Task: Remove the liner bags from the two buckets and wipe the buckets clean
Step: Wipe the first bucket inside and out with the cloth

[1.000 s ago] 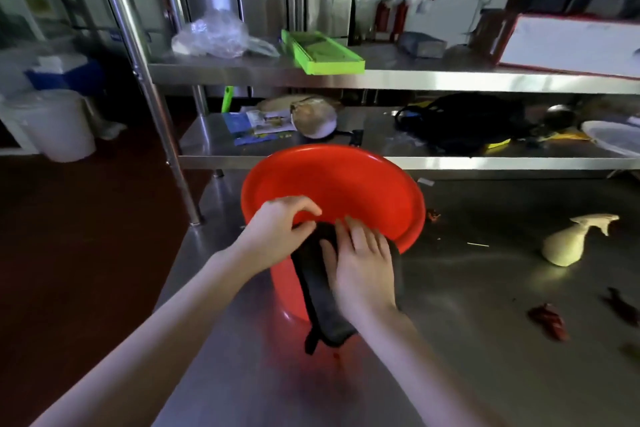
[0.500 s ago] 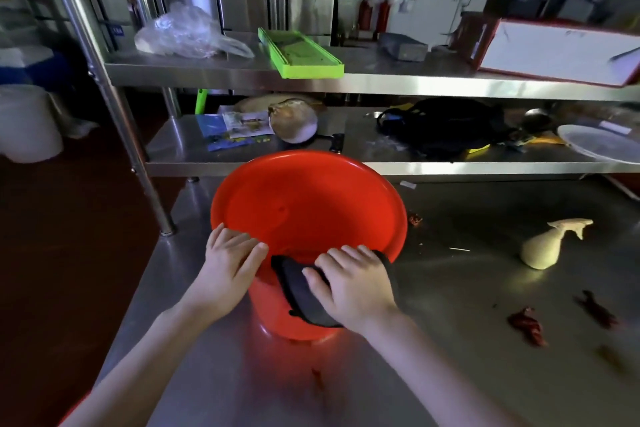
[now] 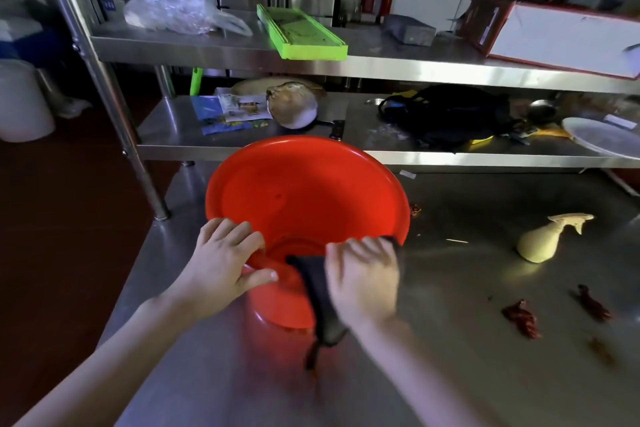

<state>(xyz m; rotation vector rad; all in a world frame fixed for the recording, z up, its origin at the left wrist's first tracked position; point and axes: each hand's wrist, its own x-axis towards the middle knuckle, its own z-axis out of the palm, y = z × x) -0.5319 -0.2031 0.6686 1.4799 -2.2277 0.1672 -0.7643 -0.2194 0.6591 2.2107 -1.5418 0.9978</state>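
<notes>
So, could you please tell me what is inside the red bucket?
The red bucket shows bare red walls, no liner. A dark cloth under the right hand drapes over its near rim, hiding part of the bottom.

No writing is legible; the leaflets [image 3: 225, 113] blur.
</notes>
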